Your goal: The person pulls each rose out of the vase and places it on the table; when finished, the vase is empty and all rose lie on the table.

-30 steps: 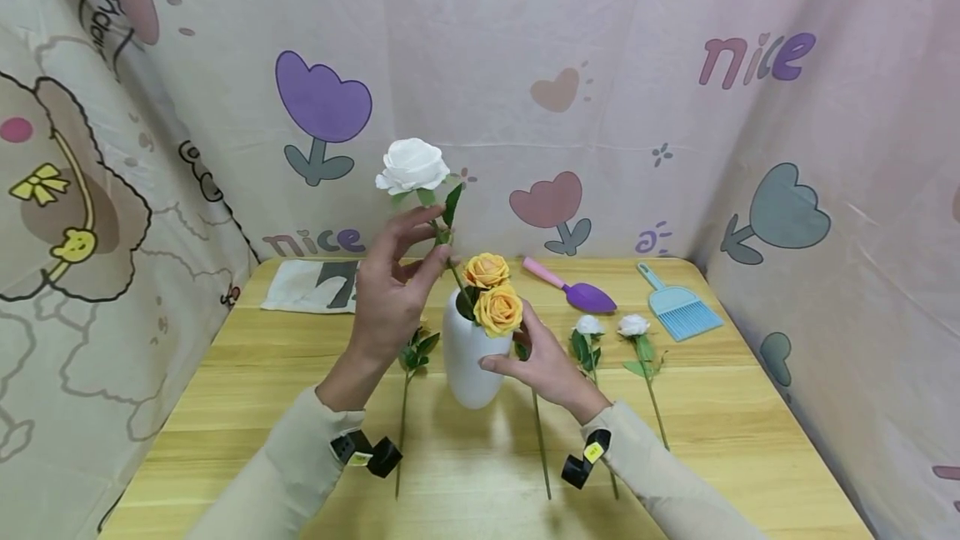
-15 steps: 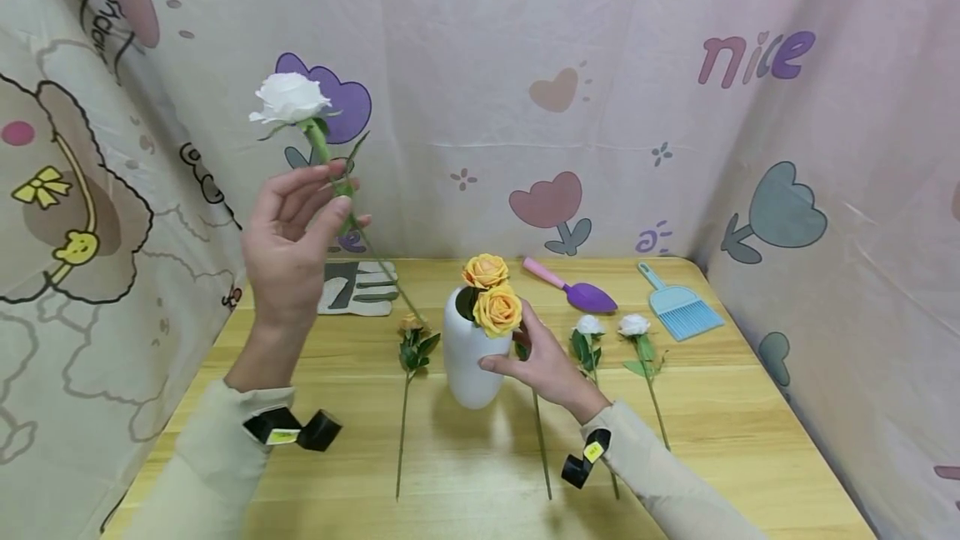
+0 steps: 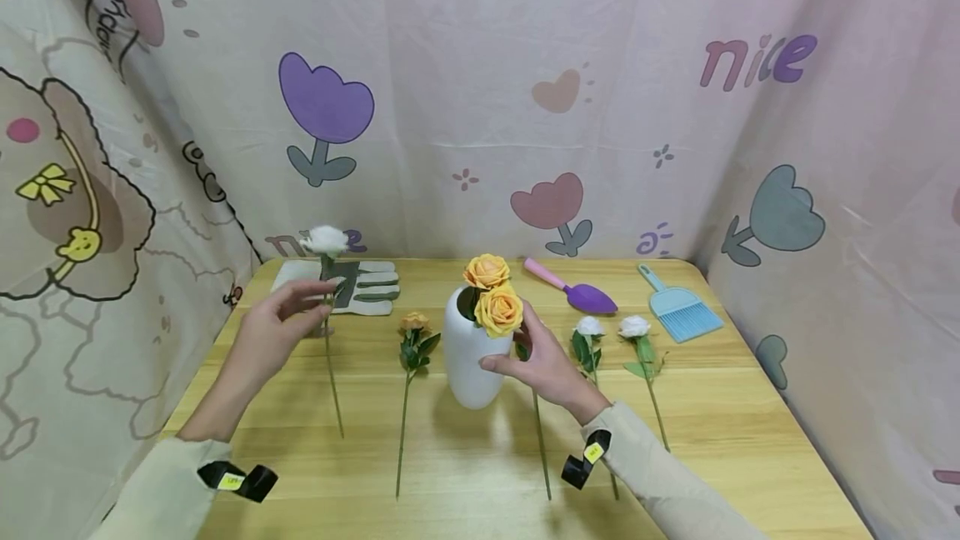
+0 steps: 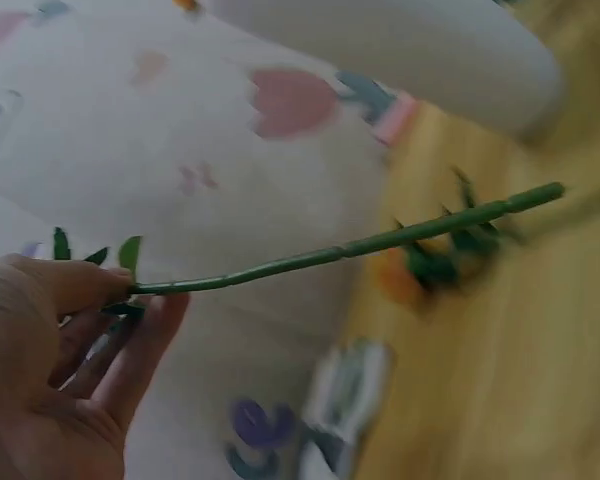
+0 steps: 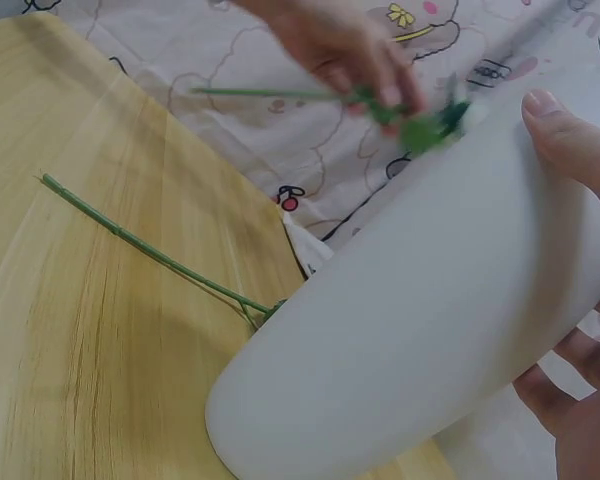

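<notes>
My left hand (image 3: 277, 332) pinches a white rose (image 3: 326, 240) by its green stem, left of the vase. The bloom points up and the stem hangs down over the table; in the left wrist view the bare stem (image 4: 300, 262) runs out from between thumb and fingers. My right hand (image 3: 551, 365) grips the side of a white vase (image 3: 468, 365), thumb in front, the other fingers partly hidden behind it. Two yellow roses (image 3: 498, 311) stand in the vase's mouth. Between the left hand and the vase, a yellow rose (image 3: 415, 323) lies on the table.
Right of the vase lie two white roses (image 3: 633, 326) and another flower stem (image 3: 542, 457), its top hidden behind the right hand. Along the back are a grey-and-white glove (image 3: 375, 286), a purple trowel (image 3: 590, 298) and a blue dustpan (image 3: 686, 312). Printed curtain (image 3: 450, 65) encloses the table.
My left hand has carried the white rose from above the vase's mouth out to the left, then lowered it toward the table. The right hand and vase have stayed put.
</notes>
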Action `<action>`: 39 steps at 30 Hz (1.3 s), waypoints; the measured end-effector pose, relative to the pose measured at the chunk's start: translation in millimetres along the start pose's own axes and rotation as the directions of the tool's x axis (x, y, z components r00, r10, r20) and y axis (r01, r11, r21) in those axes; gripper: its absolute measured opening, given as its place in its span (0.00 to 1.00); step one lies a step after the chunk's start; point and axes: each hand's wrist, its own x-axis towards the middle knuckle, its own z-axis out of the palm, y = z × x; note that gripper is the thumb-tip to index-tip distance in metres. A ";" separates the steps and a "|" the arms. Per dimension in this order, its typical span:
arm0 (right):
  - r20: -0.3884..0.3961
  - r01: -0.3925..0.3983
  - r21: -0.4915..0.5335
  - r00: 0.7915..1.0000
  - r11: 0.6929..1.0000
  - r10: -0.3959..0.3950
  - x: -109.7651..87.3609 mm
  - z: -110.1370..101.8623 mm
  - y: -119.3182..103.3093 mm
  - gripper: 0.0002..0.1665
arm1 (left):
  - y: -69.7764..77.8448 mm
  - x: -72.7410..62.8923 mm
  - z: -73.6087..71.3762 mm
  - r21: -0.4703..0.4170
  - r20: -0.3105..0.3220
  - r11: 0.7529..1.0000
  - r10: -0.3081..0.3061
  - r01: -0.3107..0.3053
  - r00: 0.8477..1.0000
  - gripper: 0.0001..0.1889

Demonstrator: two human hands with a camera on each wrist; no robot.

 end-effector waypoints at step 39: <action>0.000 -0.011 0.001 1.000 1.000 0.011 0.0 0.0 1.2 0.57 | -53.0 -16.4 54.2 0.327 -0.006 0.940 0.109 -0.101 0.994 0.13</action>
